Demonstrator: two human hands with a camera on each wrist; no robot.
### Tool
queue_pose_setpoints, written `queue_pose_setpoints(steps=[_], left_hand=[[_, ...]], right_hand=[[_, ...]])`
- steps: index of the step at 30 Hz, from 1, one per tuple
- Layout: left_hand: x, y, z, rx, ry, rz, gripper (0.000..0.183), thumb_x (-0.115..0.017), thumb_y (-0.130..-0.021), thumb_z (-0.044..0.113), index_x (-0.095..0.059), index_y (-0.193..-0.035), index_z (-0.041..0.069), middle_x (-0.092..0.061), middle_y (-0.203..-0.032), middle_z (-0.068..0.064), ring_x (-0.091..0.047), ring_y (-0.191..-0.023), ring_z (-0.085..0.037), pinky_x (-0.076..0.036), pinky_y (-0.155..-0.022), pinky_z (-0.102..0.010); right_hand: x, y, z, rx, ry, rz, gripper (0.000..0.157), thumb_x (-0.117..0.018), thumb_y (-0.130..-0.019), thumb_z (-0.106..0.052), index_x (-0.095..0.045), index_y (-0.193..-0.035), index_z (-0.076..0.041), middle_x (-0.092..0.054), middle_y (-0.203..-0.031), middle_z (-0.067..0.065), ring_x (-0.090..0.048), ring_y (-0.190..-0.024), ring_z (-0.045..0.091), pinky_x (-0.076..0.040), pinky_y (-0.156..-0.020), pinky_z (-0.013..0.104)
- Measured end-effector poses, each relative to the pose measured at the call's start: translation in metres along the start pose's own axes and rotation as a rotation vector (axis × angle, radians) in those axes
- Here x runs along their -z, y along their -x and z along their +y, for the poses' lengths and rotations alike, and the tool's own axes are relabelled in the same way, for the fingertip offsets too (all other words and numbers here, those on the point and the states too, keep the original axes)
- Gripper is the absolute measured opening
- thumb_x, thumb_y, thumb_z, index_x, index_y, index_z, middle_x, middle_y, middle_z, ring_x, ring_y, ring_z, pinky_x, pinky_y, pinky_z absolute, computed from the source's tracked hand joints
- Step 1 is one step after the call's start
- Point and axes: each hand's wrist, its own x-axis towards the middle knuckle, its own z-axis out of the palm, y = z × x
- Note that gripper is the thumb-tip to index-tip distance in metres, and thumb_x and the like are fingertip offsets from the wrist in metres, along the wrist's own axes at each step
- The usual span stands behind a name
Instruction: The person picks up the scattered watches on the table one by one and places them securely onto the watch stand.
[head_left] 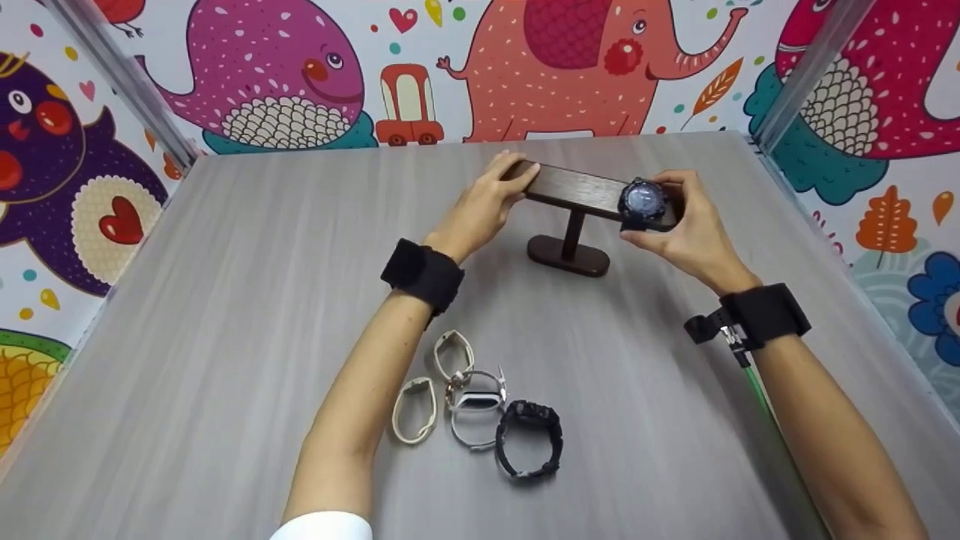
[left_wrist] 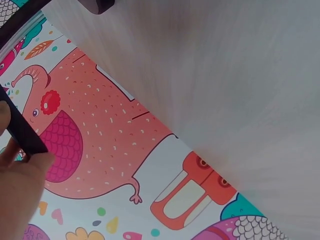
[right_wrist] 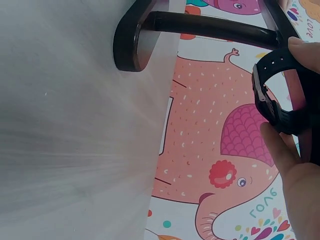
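A dark wooden watch stand [head_left: 574,187] stands on the table, its crossbar on a post above an oval base. My left hand [head_left: 480,206] grips the bar's left end, thumb on top; in the left wrist view, fingers [left_wrist: 37,167] lie at the bar end [left_wrist: 25,132]. Near the bar's right end sits a black watch [head_left: 643,199], dial facing up toward me. My right hand [head_left: 694,229] holds it between thumb and fingers. The right wrist view shows the buckled black strap [right_wrist: 280,60] looped at the bar, hanging below it.
Nearer on the table lie two cream bands [head_left: 415,411], white-and-silver bands [head_left: 478,401] bunched together, and a second black watch [head_left: 529,441]. Printed panels [head_left: 420,67] border the table at the back and sides. A green cable [head_left: 761,394] runs from the right wrist strap.
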Motion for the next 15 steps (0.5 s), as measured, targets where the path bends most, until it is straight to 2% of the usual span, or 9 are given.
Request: queue_pose_setpoints(steps=[9,15], left_hand=[[-0.0003,-0.0007,0.0001,0.011,0.01,0.011,0.043,-0.05,-0.104,0.01,-0.05,-0.147,0.014,-0.043,-0.155,-0.015,-0.029,-0.153,-0.033,-0.028,-0.125,-0.037],[-0.0016,-0.0008,-0.0003,0.015,0.017,0.003,0.043,-0.049,-0.104,0.01,-0.05,-0.147,0.014,-0.043,-0.155,-0.015,-0.028,-0.153,-0.034,-0.028,-0.125,-0.038]], right_hand=[[0.0008,-0.0043,-0.0028,0.011,0.029,-0.021,0.079,-0.091,-0.071,-0.014,-0.044,-0.134,-0.005,-0.055,-0.133,0.012,-0.054,-0.121,0.021,-0.044,-0.094,0.005],[-0.0007,-0.0051,-0.0043,0.038,0.077,-0.04,0.079,-0.092,-0.072,-0.018,-0.044,-0.133,-0.004,-0.054,-0.131,0.015,-0.056,-0.117,0.025,-0.044,-0.092,0.005]])
